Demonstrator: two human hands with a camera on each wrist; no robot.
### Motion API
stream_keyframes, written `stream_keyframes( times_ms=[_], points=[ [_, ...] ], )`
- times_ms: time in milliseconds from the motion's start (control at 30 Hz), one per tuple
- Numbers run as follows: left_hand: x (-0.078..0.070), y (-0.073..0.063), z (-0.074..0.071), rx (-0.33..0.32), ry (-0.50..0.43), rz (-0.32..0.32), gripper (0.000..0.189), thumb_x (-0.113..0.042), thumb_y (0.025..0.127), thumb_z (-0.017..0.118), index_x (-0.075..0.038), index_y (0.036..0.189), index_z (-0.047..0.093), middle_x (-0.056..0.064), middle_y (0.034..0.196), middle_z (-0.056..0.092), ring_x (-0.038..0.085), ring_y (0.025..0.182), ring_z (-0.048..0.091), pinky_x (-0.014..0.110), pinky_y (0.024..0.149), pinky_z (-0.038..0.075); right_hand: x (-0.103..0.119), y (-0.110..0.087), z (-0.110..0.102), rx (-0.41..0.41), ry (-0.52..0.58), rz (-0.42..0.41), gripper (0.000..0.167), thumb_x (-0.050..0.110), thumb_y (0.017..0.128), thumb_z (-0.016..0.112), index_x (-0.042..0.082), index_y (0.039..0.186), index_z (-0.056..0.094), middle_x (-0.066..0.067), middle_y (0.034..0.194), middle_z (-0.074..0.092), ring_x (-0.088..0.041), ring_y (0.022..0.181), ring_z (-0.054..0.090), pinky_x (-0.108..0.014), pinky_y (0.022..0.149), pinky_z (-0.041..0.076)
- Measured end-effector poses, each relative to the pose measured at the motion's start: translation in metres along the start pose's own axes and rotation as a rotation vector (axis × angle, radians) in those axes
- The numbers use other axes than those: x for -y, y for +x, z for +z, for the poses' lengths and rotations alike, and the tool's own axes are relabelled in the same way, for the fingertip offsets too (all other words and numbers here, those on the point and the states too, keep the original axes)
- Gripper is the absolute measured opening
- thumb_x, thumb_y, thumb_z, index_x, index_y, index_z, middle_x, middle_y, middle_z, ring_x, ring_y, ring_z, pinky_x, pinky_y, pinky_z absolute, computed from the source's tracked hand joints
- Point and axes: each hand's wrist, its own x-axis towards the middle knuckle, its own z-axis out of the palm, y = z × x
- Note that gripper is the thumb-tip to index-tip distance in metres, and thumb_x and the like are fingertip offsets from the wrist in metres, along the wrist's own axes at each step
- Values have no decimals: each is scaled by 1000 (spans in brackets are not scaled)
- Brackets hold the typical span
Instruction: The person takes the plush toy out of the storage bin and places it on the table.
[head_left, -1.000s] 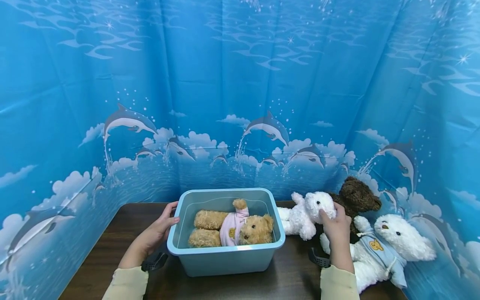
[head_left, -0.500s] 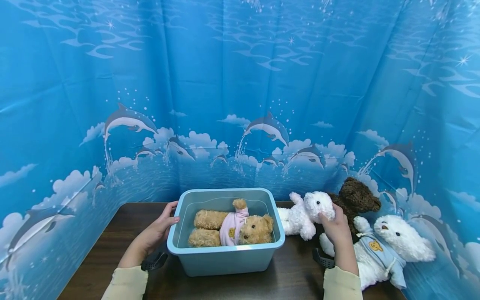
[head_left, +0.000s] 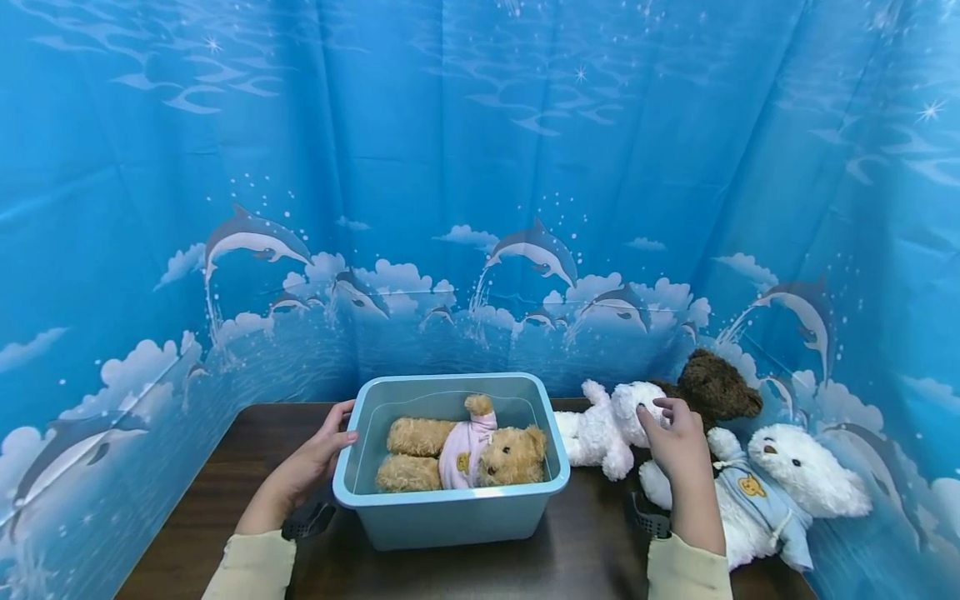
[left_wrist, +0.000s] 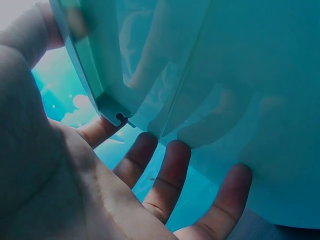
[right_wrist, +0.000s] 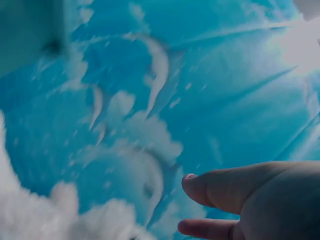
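Note:
The light blue plastic bin [head_left: 450,527] stands on the dark wooden table. In it a tan teddy bear [head_left: 510,457] in a pink shirt lies on its back. My left hand [head_left: 313,457] grips the bin's left side, thumb at the rim and fingers against the outer wall [left_wrist: 280,125]. To the right of the bin lies a white teddy bear [head_left: 600,435], its head towards my right hand [head_left: 681,446]. That hand hovers by the head with thumb and fingers spread, and overlaps it in the head view. In the right wrist view nothing is between thumb and finger; white fur [right_wrist: 105,222] shows lower left.
A dark brown teddy bear [head_left: 712,385] sits behind my right hand. Right of my forearm lies another white teddy bear [head_left: 813,475] in a blue hoodie. A blue dolphin-print curtain [head_left: 450,208] hangs behind and around the table [head_left: 240,467].
My right hand has let go of the white bear's head and drawn slightly up and right, its fingers spreading. The left hand and the bin stay as they were.

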Motion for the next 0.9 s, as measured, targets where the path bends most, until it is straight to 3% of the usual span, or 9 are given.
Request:
stream_keyframes(
  times_ms=[167, 333, 533, 700, 800, 900],
  points=[
    [1, -1, 0, 6, -4, 2, 72, -46, 110, 50, -32, 167, 10, 16, 169, 19, 49, 154, 28, 68, 117, 49, 33, -25, -9, 82, 32, -143, 65, 57, 110, 55, 10, 155, 48, -24, 156, 54, -46, 146, 51, -68, 114, 49],
    [2, -3, 1, 1, -11, 6, 72, -46, 110, 51, -32, 167, 10, 16, 170, 18, 50, 154, 28, 69, 118, 48, 79, -44, -6, 212, -46, -352, 51, 56, 109, 60, 19, 143, 60, -13, 137, 71, -36, 130, 67, -63, 104, 58],
    [2, -1, 0, 1, -22, 8, 71, -45, 110, 50, -34, 167, 10, 15, 171, 18, 50, 155, 28, 69, 118, 48, 138, -40, 18, 503, -134, -535, 27, 42, 108, 68, 22, 125, 68, -3, 115, 75, -23, 108, 72, -48, 89, 62],
    [1, -1, -1, -9, -16, 6, 73, -46, 109, 51, -32, 168, 10, 15, 172, 17, 50, 155, 27, 69, 119, 47, 158, -28, 54, 720, -365, -545, 28, 40, 105, 73, 19, 123, 67, -3, 112, 72, -18, 94, 68, -41, 77, 60],
    [1, -2, -1, -8, -8, 2, 73, -45, 109, 52, -32, 168, 10, 15, 173, 16, 50, 156, 27, 69, 119, 47, 159, -22, 71, 762, -515, -490, 41, 43, 103, 76, 15, 130, 66, -6, 111, 69, -22, 82, 65, -44, 69, 58],
    [1, -1, 0, -2, -6, 1, 73, -46, 109, 52, -33, 168, 10, 15, 173, 16, 50, 157, 28, 70, 118, 47, 159, -20, 84, 749, -642, -446, 50, 48, 98, 80, 15, 132, 66, -4, 109, 68, -22, 81, 62, -45, 70, 59]
  ],
)
